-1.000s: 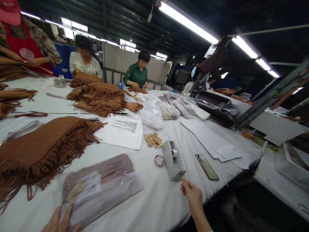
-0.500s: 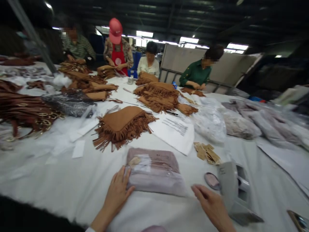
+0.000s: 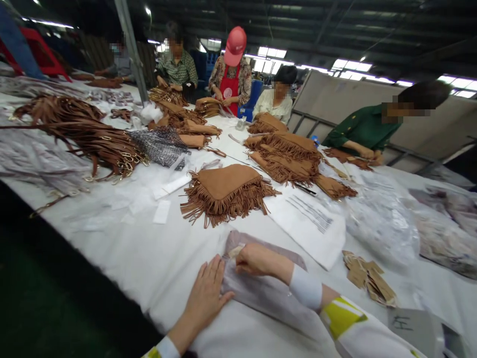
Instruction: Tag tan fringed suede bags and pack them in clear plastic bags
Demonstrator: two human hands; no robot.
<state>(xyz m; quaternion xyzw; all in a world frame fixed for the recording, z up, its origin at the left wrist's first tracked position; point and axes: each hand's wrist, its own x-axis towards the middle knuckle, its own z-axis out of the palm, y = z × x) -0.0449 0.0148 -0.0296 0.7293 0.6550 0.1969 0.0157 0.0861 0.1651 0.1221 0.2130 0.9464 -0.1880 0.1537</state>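
Observation:
A flat plastic-bagged package (image 3: 257, 283) with mauve-grey contents lies on the white-covered table in front of me. My left hand (image 3: 208, 283) rests flat at the package's left edge, fingers stretched out. Across the top of the package reaches my right hand (image 3: 255, 259), its fingers curled and closed near the upper left corner. Whatever those fingers pinch, if anything, is hidden, and my right forearm covers part of the package. Just beyond lies a brown fringed leather piece (image 3: 229, 184). A printed white bag (image 3: 309, 223) is to the right of it.
Brown paper tags (image 3: 368, 278) and a grey tape dispenser (image 3: 417, 330) sit on the right. Brown straps with metal clasps (image 3: 100, 144) are piled left. Fringed pieces (image 3: 286, 154) are stacked farther back. Clear plastic bags (image 3: 383, 219) lie right. Several co-workers stand across the table beyond a metal post (image 3: 131, 49).
My right hand has moved left from beside the package onto its top, fingers now curled. My left hand stays at the left edge. The view has turned left.

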